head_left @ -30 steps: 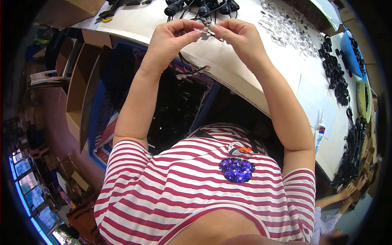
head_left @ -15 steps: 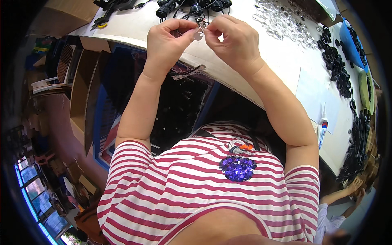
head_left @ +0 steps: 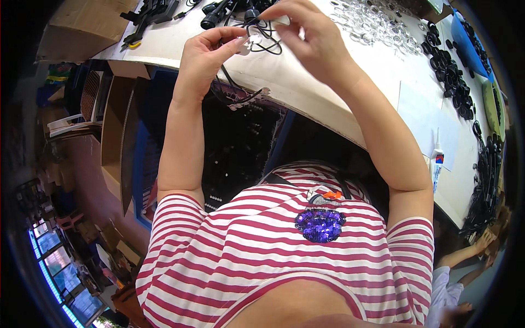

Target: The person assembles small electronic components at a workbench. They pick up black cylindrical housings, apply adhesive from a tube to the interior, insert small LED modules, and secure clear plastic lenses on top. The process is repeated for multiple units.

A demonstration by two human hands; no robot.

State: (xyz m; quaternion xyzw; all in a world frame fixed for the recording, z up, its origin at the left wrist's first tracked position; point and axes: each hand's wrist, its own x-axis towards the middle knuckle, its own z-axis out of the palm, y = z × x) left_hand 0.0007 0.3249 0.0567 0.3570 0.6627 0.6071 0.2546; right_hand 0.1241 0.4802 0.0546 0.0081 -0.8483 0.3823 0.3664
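Over the near edge of the table, my left hand pinches a small pale disc between thumb and fingers. Thin black wires loop beside the disc; whether they join it I cannot make out. My right hand, a little smeared by motion, is to the right of the loops with its forefinger and thumb apart. I see nothing held in it. Beyond the hands lie black cylindrical fittings with cables.
Many clear rings are spread at the far right, beside black ring-shaped parts and a blue tray. A glue tube lies near paper. Black cables line the right edge. Yellow-tipped pliers lie left.
My right hand has come away from the left and opened. My left hand has moved left and slightly down, keeping the pale disc. Wire loops now show between the hands.
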